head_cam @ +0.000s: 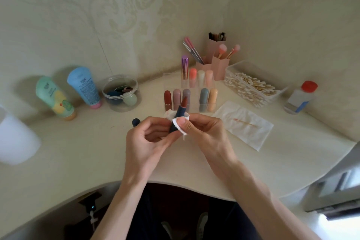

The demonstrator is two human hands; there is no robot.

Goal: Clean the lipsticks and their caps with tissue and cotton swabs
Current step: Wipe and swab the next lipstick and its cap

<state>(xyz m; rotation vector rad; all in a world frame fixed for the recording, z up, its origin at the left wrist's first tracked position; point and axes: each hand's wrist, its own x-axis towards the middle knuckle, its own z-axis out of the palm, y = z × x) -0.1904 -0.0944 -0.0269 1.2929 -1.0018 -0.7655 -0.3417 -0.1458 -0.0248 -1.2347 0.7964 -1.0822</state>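
An uncapped dark blue lipstick (178,114) with a reddish-brown bullet pointing up is held over the desk between both hands. My left hand (145,140) grips its lower barrel. My right hand (200,132) pinches a small piece of white tissue (180,125) against the barrel with the thumb. Its dark blue cap (135,122) stands on the desk just left of my left hand. A spread tissue (245,124) with a used, pink-stained cotton swab (245,122) lies to the right.
A clear organizer (190,91) with several capped lipsticks stands behind the hands. A tray of cotton swabs (251,85), pink brush holders (216,60), a red-capped bottle (301,97), a clear jar (121,93), two tubes (83,85) and a white cup (13,136) line the desk.
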